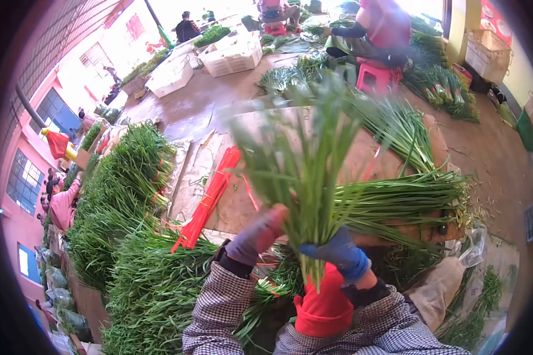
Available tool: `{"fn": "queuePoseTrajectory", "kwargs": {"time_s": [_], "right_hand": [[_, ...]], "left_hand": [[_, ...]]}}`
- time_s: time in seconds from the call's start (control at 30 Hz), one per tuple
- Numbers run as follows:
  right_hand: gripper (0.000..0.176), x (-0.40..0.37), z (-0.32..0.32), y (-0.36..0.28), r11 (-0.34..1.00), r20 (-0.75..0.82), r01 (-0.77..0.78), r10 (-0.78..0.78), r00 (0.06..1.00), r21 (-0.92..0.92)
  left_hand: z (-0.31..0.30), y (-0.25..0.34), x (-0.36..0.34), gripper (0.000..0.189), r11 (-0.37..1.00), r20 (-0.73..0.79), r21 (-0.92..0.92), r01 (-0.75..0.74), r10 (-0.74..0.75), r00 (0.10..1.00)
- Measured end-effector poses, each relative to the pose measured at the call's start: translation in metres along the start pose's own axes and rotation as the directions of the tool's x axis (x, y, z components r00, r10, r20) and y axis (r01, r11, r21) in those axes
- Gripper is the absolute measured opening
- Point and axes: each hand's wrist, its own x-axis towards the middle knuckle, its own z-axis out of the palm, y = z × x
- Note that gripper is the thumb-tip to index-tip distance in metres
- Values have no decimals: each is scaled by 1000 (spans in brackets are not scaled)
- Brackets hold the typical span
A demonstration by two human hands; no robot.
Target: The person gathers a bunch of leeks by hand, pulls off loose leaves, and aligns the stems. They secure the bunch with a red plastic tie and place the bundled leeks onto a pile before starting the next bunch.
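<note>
Squaring the chive bunch (305, 165), I clench my right hand (342, 254) round its stems, left hand (259, 232) touching, hold unclear; binding probably needs red ties (210, 201).

We see a worn wooden board (237, 207) low in front of us, serving as the work surface. A long sheaf of red ties (210, 198) lies along its left side. Loose green chives (408, 195) lie across its right side, their tips hanging over the edge. Around the board, the wet concrete floor (207, 100) carries a deep heap of chives (124, 201) on the left, with white crates (234, 56) and a pink stool (376, 74) farther back.
</note>
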Motion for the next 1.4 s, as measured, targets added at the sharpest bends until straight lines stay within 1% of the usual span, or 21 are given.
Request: {"fn": "queuePoseTrajectory", "kwargs": {"time_s": [0.1, 0.17, 0.37, 0.43, 0.5, 0.57, 0.63, 0.67, 0.7, 0.73, 0.77, 0.8, 0.83, 0.87, 1.0, 1.07, 1.1, 1.17, 1.2, 1.37, 1.4], "right_hand": [[38, 1, 15, -9, 999, 90, 25, -28, 996, 36], [39, 11, 18, -8, 950, 231, 245, -198, 953, -195], [43, 55, 9, -20, 930, 258, 283, -222, 940, -233], [45, 77, 0, -12, 915, 287, 283, -200, 937, -287], [47, 94, -6, -7, 841, 294, 351, -242, 925, -412], [47, 103, -11, -7, 852, 284, 223, -92, 955, -474], [49, 107, -12, -7, 925, 301, 305, -232, 925, -227], [53, 114, -12, 14, 837, 211, 485, -441, 872, -253], [59, 115, -22, 14, 926, 268, 298, -234, 935, -231], [56, 117, -22, 11, 708, 314, 499, -389, 866, -500], [53, 119, -19, 6, 378, 407, 616, -500, 764, -692], [53, 121, -18, -1, 379, 405, 612, -498, 767, -694], [50, 123, -16, -8, 688, 292, 480, -381, 877, -545], [49, 125, -14, -13, 904, 216, 281, -219, 952, -323], [37, 137, -3, 15, 862, 86, 365, -359, 929, -353], [27, 135, -3, 18, 603, 316, 576, -489, 813, -551], [31, 140, 3, 28, 699, 245, 300, -181, 952, -649], [30, 127, 16, -3, 887, 70, 461, -462, 884, 33], [29, 117, -5, -8, 709, 250, 460, -387, 887, -535], [31, 92, -29, -30, 711, 170, 332, -292, 941, -620], [31, 88, -37, -30, 690, 165, 362, -337, 927, -626]], "left_hand": [[-3, 37, 0, 63, 990, -45, -63, -130, 127, 991], [9, 55, 0, 63, 972, -62, -12, -236, 235, 970], [21, 94, 5, 68, 909, -127, 134, -394, 410, 903], [23, 101, 11, 56, 867, -112, 104, -487, 497, 860], [25, 107, 13, 42, 838, -80, 312, -447, 493, 867], [11, 93, 18, 35, 705, 30, 498, -505, 568, 823], [-5, 83, 23, 41, 771, 65, 360, -525, 541, 839], [-12, 79, 21, 42, 833, 8, 367, -415, 443, 897], [-5, 86, 17, 43, 882, -46, 367, -296, 335, 941], [2, 107, 8, 43, 969, -147, 236, 69, -34, 989], [0, 102, 14, 43, 969, -145, 235, 72, -38, 989], [1, 94, 22, 44, 939, -103, 306, -155, 194, 976], [2, 91, 26, 45, 852, -42, 367, -373, 416, 909], [0, 95, 20, 46, 844, -15, 432, -318, 359, 933], [46, 94, 26, 45, 871, -18, 330, -364, 391, 920], [34, 81, 44, 44, 894, -47, 301, -332, 362, 931], [32, 77, 51, 42, 912, -73, 276, -303, 334, 940], [44, 77, 57, 30, 773, -105, 540, -332, 453, 885], [47, 80, 57, 28, 770, -122, 579, -267, 406, 906], [76, 82, 66, 27, 837, -170, 536, -104, 228, 959], [84, 76, 72, 29, 713, -32, 645, -275, 385, 922]]}}
